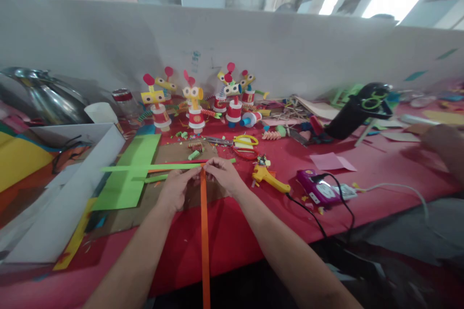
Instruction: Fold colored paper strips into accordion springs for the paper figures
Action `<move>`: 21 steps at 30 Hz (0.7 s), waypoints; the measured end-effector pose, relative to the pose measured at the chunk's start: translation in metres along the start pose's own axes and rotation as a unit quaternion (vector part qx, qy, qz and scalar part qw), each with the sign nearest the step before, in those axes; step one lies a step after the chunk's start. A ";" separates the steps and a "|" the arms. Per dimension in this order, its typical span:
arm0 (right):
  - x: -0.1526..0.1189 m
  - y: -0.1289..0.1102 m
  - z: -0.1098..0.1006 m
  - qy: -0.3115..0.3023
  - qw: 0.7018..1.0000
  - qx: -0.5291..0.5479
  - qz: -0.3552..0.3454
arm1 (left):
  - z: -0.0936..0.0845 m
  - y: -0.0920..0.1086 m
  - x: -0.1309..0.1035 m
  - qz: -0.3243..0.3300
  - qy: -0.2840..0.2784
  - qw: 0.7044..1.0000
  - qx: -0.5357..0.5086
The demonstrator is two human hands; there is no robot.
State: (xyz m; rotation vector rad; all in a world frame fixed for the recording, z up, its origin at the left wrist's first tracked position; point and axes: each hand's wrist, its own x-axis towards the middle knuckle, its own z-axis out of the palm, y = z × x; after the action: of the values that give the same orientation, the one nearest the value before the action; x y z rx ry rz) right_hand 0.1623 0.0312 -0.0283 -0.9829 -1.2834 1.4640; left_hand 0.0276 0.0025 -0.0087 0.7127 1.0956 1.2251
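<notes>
Head view over a red table [362,181] set against a pale partition [253,43], with bright windows above. Littered with craft goods: a row of paper figures [197,101] by the partition, scissors [241,141], a yellow glue gun [268,177] with black cord, a purple device [317,188], a pink sheet [331,161], a black cylinder [353,111] lying tilted at right. At left, a white box [72,188], a green sheet [130,169] on brown card [170,152], yellow paper [20,159], a steel kettle [50,96] and a jar [125,99].

Orange strip [205,236]: long axis running near to far, from the bottom edge of the frame up to the fingers, far end pointing at the figures. Green strip [152,167]: long axis left to right, nearly level, crossing the orange strip at right angles at its far end, just above the card.

Left hand [177,188] and right hand [224,174]: both forearms reaching in from the bottom, converging over the near half of the table. Palms down, fingertips drawn together at the crossing, each hand pinching the two strips where they meet, thumbs beneath and hidden. Hands nearly touching one another. Another person's forearm [447,147] blurred at the far right edge.
</notes>
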 end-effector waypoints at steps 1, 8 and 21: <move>-0.001 -0.002 0.000 -0.006 1.000 0.002 0.006 | 0.000 0.001 0.000 0.000 -0.001 1.000 0.006; -0.005 -0.010 -0.001 -0.040 0.999 0.000 0.018 | -0.004 -0.001 0.001 0.002 0.015 1.000 0.016; -0.009 -0.020 -0.007 -0.105 0.988 -0.044 0.100 | -0.013 0.009 -0.002 -0.080 -0.072 0.990 0.096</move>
State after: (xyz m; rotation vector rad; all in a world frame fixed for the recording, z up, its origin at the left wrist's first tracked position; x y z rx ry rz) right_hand 0.1741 0.0246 -0.0097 -1.0629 -1.4441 1.7143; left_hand 0.0128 0.0010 -0.0045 0.8299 1.1365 0.9258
